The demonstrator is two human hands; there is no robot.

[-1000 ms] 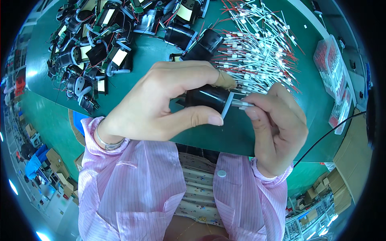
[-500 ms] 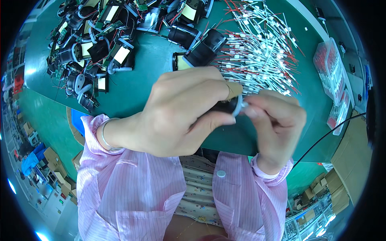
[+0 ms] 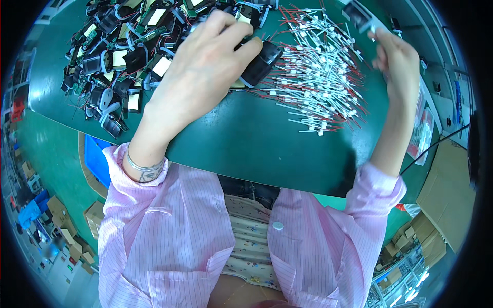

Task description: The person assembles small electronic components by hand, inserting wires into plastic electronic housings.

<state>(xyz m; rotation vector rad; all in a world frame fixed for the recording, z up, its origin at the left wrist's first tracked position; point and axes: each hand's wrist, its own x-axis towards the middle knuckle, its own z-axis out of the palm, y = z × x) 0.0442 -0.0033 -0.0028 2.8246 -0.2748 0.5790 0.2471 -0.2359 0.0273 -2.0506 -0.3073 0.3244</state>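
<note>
crowding left fingers (image 3: 237,34): housings (image 3: 263,64), wires (image 3: 318,72)

glossy black cylinder (image 3: 264,64) aslant beside red-white wires (image 3: 319,72)

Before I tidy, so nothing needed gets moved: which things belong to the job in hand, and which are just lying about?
Likely in the job:
black cylindrical units
white pieces with red wires
clear packs at right

Seemingly just lying about:
blue item at left
cardboard box on the floor
</note>
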